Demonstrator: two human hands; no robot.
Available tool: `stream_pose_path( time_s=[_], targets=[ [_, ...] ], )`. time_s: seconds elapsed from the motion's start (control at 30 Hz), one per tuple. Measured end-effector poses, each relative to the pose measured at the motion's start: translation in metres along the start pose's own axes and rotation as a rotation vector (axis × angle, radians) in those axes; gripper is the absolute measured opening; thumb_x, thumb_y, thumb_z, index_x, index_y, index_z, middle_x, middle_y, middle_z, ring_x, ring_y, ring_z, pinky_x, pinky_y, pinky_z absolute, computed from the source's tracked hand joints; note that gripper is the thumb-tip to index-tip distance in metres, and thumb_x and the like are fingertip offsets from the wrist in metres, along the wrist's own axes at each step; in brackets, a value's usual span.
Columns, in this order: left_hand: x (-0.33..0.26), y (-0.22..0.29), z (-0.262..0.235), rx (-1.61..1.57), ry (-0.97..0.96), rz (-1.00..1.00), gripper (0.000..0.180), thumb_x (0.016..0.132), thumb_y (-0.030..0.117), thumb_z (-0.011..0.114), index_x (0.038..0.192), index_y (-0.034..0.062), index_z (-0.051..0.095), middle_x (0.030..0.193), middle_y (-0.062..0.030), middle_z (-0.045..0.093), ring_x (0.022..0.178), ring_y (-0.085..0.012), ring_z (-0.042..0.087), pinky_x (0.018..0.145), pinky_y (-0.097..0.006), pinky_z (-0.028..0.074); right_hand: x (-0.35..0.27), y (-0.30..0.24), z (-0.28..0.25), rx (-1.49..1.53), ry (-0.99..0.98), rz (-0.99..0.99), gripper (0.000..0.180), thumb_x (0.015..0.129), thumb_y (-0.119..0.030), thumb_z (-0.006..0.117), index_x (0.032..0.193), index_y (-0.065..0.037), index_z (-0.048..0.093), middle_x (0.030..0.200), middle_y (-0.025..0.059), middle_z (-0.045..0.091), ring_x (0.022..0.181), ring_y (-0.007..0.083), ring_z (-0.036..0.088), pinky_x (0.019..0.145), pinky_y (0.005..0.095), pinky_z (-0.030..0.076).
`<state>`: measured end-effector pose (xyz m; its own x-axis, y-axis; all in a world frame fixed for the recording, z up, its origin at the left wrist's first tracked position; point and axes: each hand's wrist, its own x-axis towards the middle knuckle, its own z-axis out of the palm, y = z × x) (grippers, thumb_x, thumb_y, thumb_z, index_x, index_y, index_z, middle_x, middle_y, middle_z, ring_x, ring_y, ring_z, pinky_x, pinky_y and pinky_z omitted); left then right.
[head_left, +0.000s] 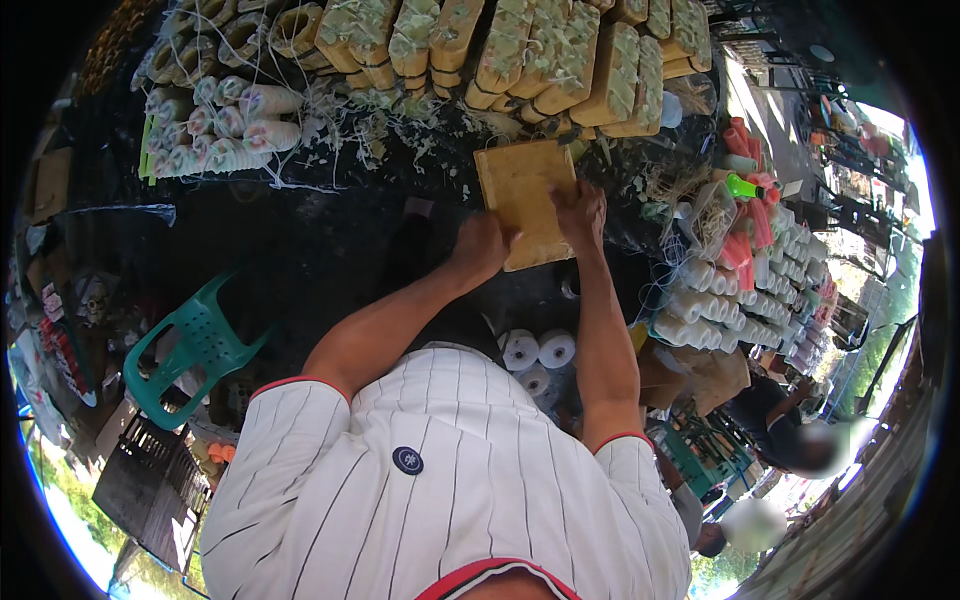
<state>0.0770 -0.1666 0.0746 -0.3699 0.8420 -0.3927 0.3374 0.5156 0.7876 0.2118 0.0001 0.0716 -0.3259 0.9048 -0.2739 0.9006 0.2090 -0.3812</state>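
A flat, rectangular yellow-brown piece (524, 190), like a wooden board or shallow box, lies in front of me near the dark bench's edge. My left hand (482, 245) is closed, its thumb against the piece's lower left edge. On the opposite side my right hand (580, 215) grips the right edge, thumb over the top face and fingers hidden beyond it. Pale green shreds (400, 130) are strewn over the dark surface just past the piece.
Tan rectangular bundles (505, 45) with greenish tops line the back. Wrapped white rolls (235, 130) are stacked at the left. White rolls (720, 300) crowd the right. Thread cones (557, 349) stand below my forearms. A green plastic chair (210, 340) is at left. Other people (775, 410) sit lower right.
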Motion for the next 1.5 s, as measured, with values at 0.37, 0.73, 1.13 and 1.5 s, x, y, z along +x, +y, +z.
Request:
stream_pose_path(
  time_s=[0.37, 0.73, 1.13, 1.5],
  targets=[
    [0.005, -0.011, 0.003, -0.003, -0.011, -0.12, 0.042, 0.094, 0.031, 0.079, 0.105, -0.0073, 0.066, 0.09, -0.0257, 0.074, 0.089, -0.0416, 0.076, 0.076, -0.049, 0.059, -0.002, -0.002, 0.005, 0.08, 0.024, -0.159, 0.054, 0.087, -0.049, 0.083, 0.107, 0.0, 0.071, 0.107, 0.0208, 0.07, 0.107, 0.0405, 0.06, 0.097, 0.0501, 0.047],
    [-0.008, -0.008, -0.02, -0.31, -0.126, -0.213, 0.055, 0.093, 0.029, 0.08, 0.129, -0.0033, 0.054, 0.115, -0.0274, 0.072, 0.113, -0.04, 0.072, 0.094, -0.045, 0.056, -0.03, 0.012, 0.004, 0.473, -0.213, 0.167, 0.066, 0.092, -0.052, 0.079, 0.128, 0.001, 0.062, 0.124, 0.0208, 0.068, 0.118, 0.0306, 0.065, 0.1, 0.0429, 0.051],
    [-0.033, 0.009, -0.073, -0.626, -0.063, 0.147, 0.062, 0.085, 0.025, 0.089, 0.131, -0.0024, 0.059, 0.113, -0.0169, 0.077, 0.102, -0.0215, 0.077, 0.087, -0.037, 0.062, -0.105, -0.025, -0.021, 0.988, -0.181, -0.019, 0.069, 0.085, -0.039, 0.089, 0.131, 0.005, 0.061, 0.118, 0.0114, 0.073, 0.106, 0.0198, 0.069, 0.094, 0.0343, 0.055],
    [-0.035, 0.019, -0.099, -0.533, -0.079, 0.126, 0.062, 0.081, 0.02, 0.091, 0.131, -0.0049, 0.064, 0.111, -0.0144, 0.079, 0.098, -0.0188, 0.077, 0.086, -0.035, 0.062, -0.107, -0.05, -0.029, 1.083, -0.192, 0.043, 0.055, 0.082, -0.029, 0.093, 0.12, 0.004, 0.068, 0.108, 0.0114, 0.076, 0.097, 0.0189, 0.071, 0.087, 0.0337, 0.058]
  ],
)
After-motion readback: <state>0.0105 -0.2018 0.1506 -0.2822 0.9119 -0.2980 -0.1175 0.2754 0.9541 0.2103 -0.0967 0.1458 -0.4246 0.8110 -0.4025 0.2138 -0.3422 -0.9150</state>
